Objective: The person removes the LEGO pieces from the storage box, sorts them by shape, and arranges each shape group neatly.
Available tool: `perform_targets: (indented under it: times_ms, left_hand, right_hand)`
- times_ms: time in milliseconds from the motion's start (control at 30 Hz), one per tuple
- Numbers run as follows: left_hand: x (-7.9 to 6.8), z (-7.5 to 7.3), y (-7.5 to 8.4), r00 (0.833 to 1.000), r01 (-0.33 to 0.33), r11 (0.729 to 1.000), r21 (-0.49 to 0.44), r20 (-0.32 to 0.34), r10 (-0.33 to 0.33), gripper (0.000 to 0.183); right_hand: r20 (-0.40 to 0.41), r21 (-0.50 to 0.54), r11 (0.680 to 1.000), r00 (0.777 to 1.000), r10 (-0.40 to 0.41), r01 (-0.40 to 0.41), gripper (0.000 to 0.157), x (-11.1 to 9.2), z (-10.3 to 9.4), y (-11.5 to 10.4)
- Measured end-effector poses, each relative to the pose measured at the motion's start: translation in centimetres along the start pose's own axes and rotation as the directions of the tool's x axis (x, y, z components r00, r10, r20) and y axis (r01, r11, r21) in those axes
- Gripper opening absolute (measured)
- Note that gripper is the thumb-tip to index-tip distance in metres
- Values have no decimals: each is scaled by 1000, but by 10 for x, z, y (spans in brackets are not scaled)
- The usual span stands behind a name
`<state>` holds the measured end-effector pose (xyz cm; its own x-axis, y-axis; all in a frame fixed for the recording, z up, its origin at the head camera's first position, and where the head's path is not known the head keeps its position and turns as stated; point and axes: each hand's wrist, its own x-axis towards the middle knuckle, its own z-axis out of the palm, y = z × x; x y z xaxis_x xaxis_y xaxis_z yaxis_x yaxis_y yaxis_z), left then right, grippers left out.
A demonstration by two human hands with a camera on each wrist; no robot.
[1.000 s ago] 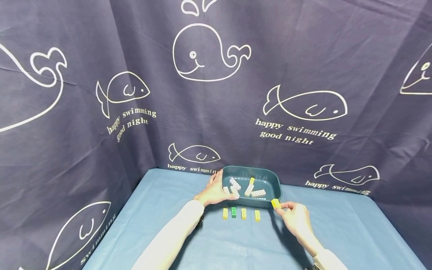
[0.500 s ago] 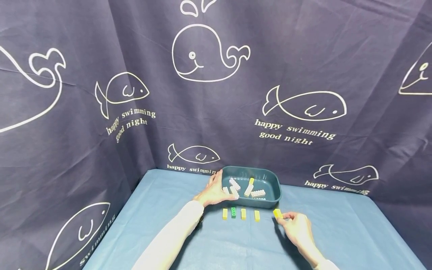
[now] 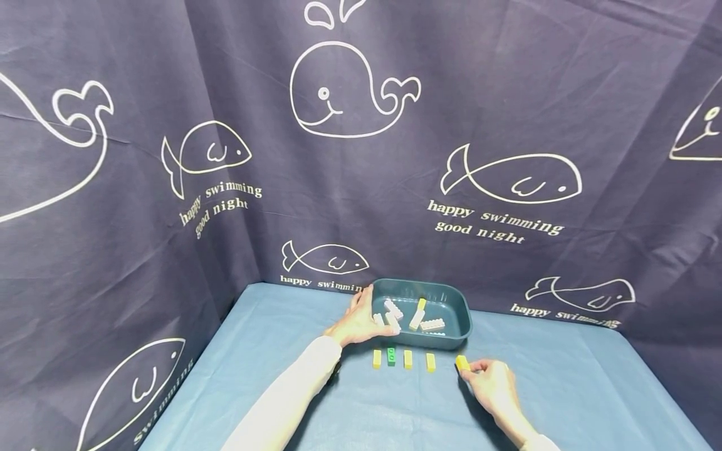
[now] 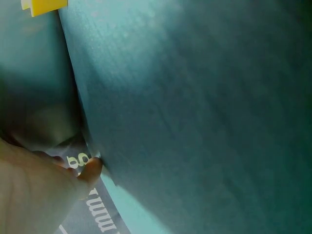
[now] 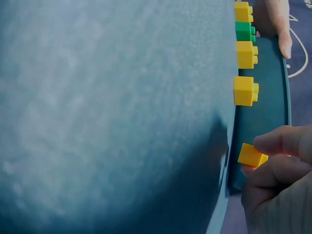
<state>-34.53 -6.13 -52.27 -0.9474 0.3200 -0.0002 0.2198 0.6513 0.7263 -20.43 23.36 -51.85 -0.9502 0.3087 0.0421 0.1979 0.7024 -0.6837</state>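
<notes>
My left hand (image 3: 356,322) grips the left end of a dark teal tray (image 3: 434,341), thumb over the front rim and fingers along the far side. In the left wrist view only part of that hand (image 4: 36,187) shows beside the tray wall (image 4: 31,73). My right hand (image 3: 496,385) pinches a yellow toy brick (image 3: 462,362) between thumb and fingers, low over the cloth, just off the tray's front right corner. In the right wrist view the pinched brick (image 5: 250,154) is tilted, its studs partly hidden by the fingers.
Left of the held brick, a row in front of the tray has a yellow brick (image 3: 376,359), a green brick (image 3: 392,357) and two more yellow ones. Inside the tray lie several white bricks (image 3: 432,324) and a yellow brick (image 3: 422,304). A patterned curtain (image 3: 361,188) hangs behind.
My right hand has brought the yellow brick from the tray's front right corner down toward the cloth, level with the row. My left hand has stayed on the tray.
</notes>
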Motion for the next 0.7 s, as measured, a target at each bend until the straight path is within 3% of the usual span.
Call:
perform_targets:
  times_ms: [400, 700]
  left_hand:
    - [2, -1, 0, 1000, -5, 1000, -10, -2, 5, 140]
    - [-1, 0, -1, 1000, 6, 1000, -2, 4, -6, 138]
  right_hand:
    - [2, -32, 999, 1000, -29, 29, 11, 3, 3, -5]
    - [25, -26, 1000, 1000, -8, 8, 12, 5, 7, -2]
